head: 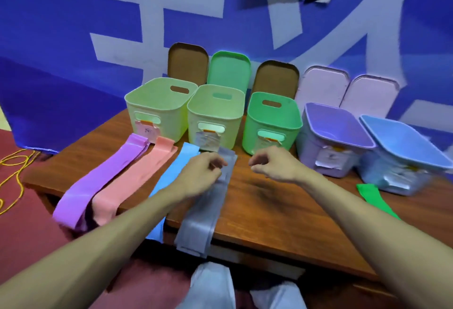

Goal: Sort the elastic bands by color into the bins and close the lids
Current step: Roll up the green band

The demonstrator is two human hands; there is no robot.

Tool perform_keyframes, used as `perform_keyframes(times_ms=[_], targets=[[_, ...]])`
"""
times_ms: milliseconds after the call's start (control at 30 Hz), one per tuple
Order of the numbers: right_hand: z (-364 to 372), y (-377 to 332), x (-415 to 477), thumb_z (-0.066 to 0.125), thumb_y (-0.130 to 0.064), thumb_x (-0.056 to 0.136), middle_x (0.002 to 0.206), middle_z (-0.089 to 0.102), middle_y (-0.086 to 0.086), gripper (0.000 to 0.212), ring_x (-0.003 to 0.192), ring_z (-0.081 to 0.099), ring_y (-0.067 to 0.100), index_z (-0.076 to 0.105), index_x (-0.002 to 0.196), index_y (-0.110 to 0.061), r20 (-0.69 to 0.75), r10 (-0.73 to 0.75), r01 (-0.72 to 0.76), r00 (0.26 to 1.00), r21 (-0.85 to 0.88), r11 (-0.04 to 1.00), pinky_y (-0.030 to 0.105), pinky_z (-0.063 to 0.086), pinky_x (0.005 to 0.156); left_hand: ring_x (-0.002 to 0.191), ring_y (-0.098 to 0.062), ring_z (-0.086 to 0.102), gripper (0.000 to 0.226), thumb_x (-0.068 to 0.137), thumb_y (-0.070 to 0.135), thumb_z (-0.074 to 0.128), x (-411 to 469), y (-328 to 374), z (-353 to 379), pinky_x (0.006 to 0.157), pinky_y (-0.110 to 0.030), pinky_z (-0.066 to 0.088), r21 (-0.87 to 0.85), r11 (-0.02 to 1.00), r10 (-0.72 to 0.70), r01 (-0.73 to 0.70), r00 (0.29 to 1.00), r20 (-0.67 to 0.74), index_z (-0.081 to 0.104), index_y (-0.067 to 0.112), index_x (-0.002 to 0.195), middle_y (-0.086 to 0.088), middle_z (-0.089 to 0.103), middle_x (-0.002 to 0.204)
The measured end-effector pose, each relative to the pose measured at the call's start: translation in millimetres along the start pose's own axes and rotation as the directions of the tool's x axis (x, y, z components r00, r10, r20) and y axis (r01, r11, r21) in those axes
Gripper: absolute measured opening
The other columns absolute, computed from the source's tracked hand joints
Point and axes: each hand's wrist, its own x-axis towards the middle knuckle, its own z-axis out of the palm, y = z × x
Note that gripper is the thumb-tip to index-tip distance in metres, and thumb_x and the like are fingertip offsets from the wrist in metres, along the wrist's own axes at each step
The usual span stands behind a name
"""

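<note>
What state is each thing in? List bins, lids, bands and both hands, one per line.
Five bins: open, nothing visible inside.
Five lids: off, leaning upright behind the bins.
Purple band, pink band, blue band: flat, overhanging the table's edge.
Grey band: pinched by left hand.
Green band: flat, apart.
Right hand: loosely curled, holding nothing.
</note>
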Motion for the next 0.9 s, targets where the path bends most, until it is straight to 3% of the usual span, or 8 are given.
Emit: perform_keyframes(times_ms=[67, 200, 300, 433, 567, 700, 800, 900], targets=[[-17, 27, -27, 0.066, -0.019, 0.083, 0.092, 0.072, -0.003, 0.017, 0.07, 0.056, 0.0, 0.073, 0.098, -0.015, -0.017, 0.059, -0.06, 0.998, -0.037, 0.998, 0.014, 0.038, 0.072, 0.09, -0.013, 0.061, 0.026, 0.082, -0.001, 0.054, 3, 25, 32, 0.082, -0.021, 0.044, -0.098, 0.995, 0.015, -0.012, 1.0, 0.026, 0.069, 0.014, 0.097, 0.0, 0.068, 0.095], [-44, 82, -77, 0.066, -0.02, 0.085, 0.087, 0.067, -0.007, 0.016, 0.062, 0.053, -0.004, 0.073, 0.098, -0.016, -0.06, 0.176, -0.179, 0.983, -0.057, 0.982, 0.015, 0.038, 0.072, 0.093, -0.009, 0.061, 0.025, 0.084, 0.004, 0.054, 10, 65, 89, 0.082, -0.016, 0.042, -0.121, 0.99, 0.094, -0.072, 0.978, 0.185, 0.068, 0.024, 0.09, 0.006, 0.068, 0.095], [-55, 122, -107, 0.067, -0.024, 0.084, 0.099, 0.071, -0.005, 0.017, 0.089, 0.061, 0.006, 0.072, 0.099, -0.018, -0.06, 0.262, -0.266, 0.963, -0.082, 0.96, 0.016, 0.04, 0.08, 0.094, -0.012, 0.062, 0.025, 0.085, 0.006, 0.055, 21, 90, 124, 0.085, -0.02, 0.044, -0.119, 0.989, 0.113, -0.083, 0.956, 0.272, 0.067, 0.028, 0.088, 0.008, 0.069, 0.097], [-64, 175, -137, 0.067, -0.023, 0.084, 0.106, 0.071, -0.002, 0.019, 0.103, 0.062, 0.012, 0.071, 0.102, -0.018, -0.119, 0.38, -0.382, 0.917, 0.005, 0.924, 0.018, 0.039, 0.084, 0.096, -0.015, 0.064, 0.026, 0.09, 0.008, 0.051, 34, 114, 170, 0.085, -0.022, 0.047, -0.112, 0.99, 0.118, -0.081, 0.918, 0.378, 0.066, 0.026, 0.1, 0.003, 0.068, 0.107], [-66, 226, -155, 0.067, -0.022, 0.084, 0.102, 0.071, -0.001, 0.021, 0.095, 0.062, 0.011, 0.071, 0.104, -0.015, -0.221, 0.496, -0.486, 0.84, 0.099, 0.868, 0.015, 0.035, 0.076, 0.111, -0.015, 0.057, 0.044, 0.086, -0.006, 0.042, 55, 126, 208, 0.094, -0.013, 0.035, -0.009, 0.972, 0.203, -0.233, 0.825, 0.528, 0.063, 0.015, 0.118, -0.005, 0.062, 0.118], [-61, 273, -159, 0.066, -0.026, 0.086, 0.097, 0.068, -0.002, 0.023, 0.094, 0.06, 0.012, 0.068, 0.108, -0.017, -0.242, 0.563, -0.547, 0.79, 0.136, 0.826, 0.016, 0.031, 0.071, 0.111, -0.017, 0.057, 0.037, 0.087, 0.001, 0.047, 81, 139, 248, 0.097, -0.019, 0.037, 0.026, 0.967, 0.209, -0.254, 0.846, 0.49, 0.064, 0.018, 0.115, -0.004, 0.062, 0.117], [-53, 299, -153, 0.068, -0.024, 0.084, 0.098, 0.07, -0.002, 0.023, 0.087, 0.059, 0.009, 0.068, 0.106, -0.016, -0.272, 0.577, -0.529, 0.77, 0.232, 0.816, 0.016, 0.036, 0.073, 0.108, -0.016, 0.057, 0.03, 0.09, 0.008, 0.051, 97, 148, 280, 0.092, -0.014, 0.033, 0.027, 0.963, 0.228, -0.266, 0.867, 0.442, 0.065, 0.018, 0.114, -0.004, 0.062, 0.114], [-44, 317, -144, 0.071, -0.02, 0.081, 0.09, 0.071, -0.001, 0.023, 0.081, 0.063, 0.013, 0.07, 0.104, -0.015, -0.327, 0.574, -0.471, 0.75, 0.343, 0.812, 0.008, 0.04, 0.065, 0.107, -0.019, 0.058, 0.026, 0.093, 0.021, 0.05, 115, 154, 309, 0.098, -0.029, 0.041, 0.024, 0.969, 0.222, -0.248, 0.904, 0.366, 0.064, 0.024, 0.115, -0.002, 0.062, 0.109]])
